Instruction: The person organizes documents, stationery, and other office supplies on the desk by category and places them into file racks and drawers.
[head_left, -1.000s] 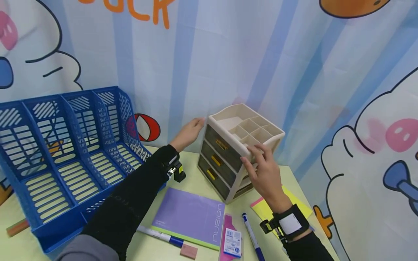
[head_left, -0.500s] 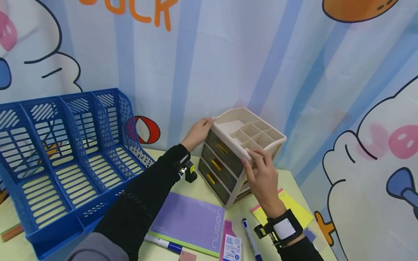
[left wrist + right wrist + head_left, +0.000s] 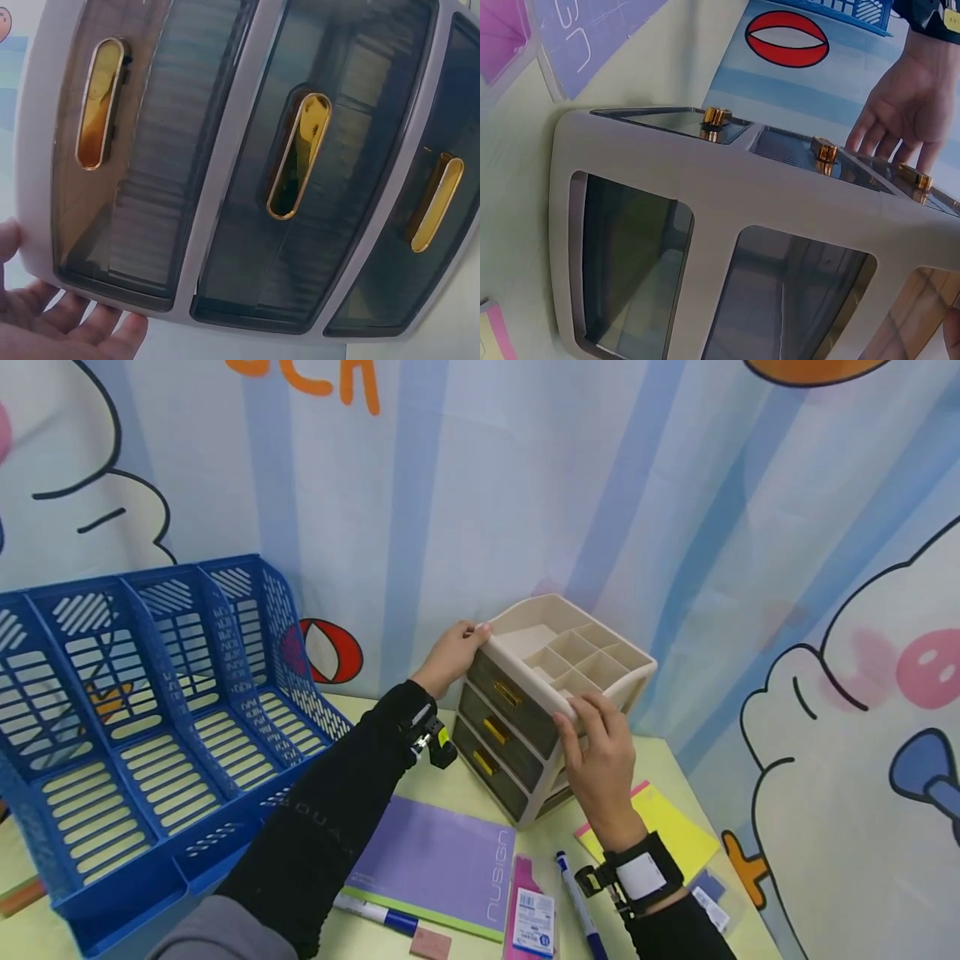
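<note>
A striped cartoon curtain point(image 3: 495, 485) spans the whole backdrop behind the drawer unit point(image 3: 517, 727), and the pale table point(image 3: 510, 210) spreads out beneath it. Big blue rack point(image 3: 123, 902) off to the unit's left, well apart from it. And there's the unit itself, upright before you, three smoky drawers with golden handles facing out, divided compartments on top. In front of it lies the purple notebook point(image 3: 442, 860). Your hands, both on the unit! Your left hand point(image 3: 452, 657) grips its upper left front corner, thumb over the rim; your right hand point(image 3: 603, 768) holds the upper right front corner. Right of the unit, the yellow notepad point(image 3: 663, 831), pink along one edge. Just off its near corner, a pink packet point(image 3: 521, 893) with a white label. One blue-capped marker point(image 3: 579, 902) lies near that corner, a white-and-blue marker point(image 3: 378, 914) farther out from its front. Beyond the unit's right side, a small blue item point(image 3: 708, 893), too unclear to name surely. Smallest, well out from its front: a brownish-pink block point(image 3: 431, 943).
</note>
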`<control>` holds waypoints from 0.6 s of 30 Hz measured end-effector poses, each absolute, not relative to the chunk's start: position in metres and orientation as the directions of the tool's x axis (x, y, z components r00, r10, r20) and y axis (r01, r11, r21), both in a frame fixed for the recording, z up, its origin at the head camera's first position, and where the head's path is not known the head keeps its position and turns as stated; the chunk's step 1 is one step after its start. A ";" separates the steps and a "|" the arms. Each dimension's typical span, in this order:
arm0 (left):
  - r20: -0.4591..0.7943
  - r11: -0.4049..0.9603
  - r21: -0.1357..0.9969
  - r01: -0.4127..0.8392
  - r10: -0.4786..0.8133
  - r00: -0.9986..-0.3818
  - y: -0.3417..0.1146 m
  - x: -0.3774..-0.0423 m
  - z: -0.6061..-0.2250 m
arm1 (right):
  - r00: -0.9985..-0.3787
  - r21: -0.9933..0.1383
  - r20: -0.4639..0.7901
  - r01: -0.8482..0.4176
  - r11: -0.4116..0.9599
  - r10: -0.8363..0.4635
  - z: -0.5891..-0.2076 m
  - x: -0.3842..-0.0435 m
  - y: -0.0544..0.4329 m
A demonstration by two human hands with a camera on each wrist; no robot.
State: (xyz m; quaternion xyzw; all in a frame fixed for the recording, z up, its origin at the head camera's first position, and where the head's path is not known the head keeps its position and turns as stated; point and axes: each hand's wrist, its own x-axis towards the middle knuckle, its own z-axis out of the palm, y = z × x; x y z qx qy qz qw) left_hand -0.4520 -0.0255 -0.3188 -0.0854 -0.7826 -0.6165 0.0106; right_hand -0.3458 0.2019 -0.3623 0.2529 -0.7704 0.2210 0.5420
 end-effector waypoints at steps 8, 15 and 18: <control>0.086 0.194 0.975 0.105 0.106 -0.991 -0.024 -0.442 -0.316 | -0.302 -0.118 0.948 -0.627 0.770 -0.101 -0.364 -0.348 0.209; 0.059 0.189 0.979 0.078 0.105 -0.993 -0.025 -0.440 -0.316 | -0.317 -0.174 0.947 -0.631 0.756 -0.046 -0.364 -0.351 0.212; 0.061 0.203 0.975 0.086 0.127 -0.990 -0.025 -0.438 -0.313 | -0.327 -0.195 0.945 -0.612 0.766 -0.021 -0.363 -0.352 0.214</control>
